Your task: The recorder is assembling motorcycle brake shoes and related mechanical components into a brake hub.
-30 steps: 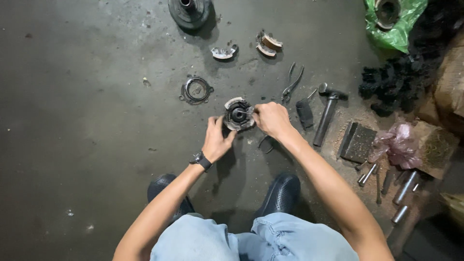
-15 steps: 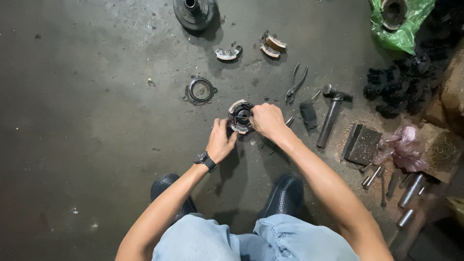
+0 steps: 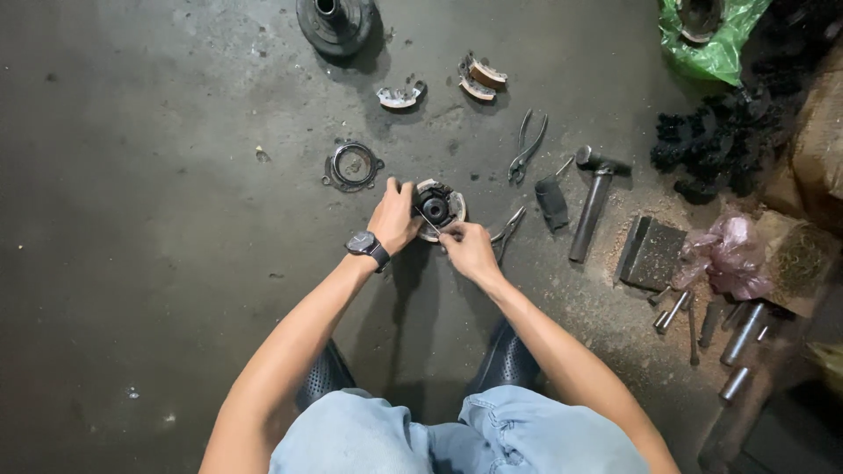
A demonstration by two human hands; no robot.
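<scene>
I had one view only, from the camera worn on the head, and it looked almost straight down at the concrete floor (image 3: 158, 219) from above the squatting person. It sat at about arm's reach from the hands, which met near the middle of the picture, with the knees at the bottom edge. The far edge reached a dark round hub (image 3: 336, 22) and a green bag (image 3: 716, 48). No second view overlapped it.

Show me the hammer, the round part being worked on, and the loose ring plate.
hammer (image 3: 590, 215), head view, on its handle.
round part (image 3: 436, 209), head view, on its dark hub.
ring plate (image 3: 352, 167), head view, on its rim.
</scene>
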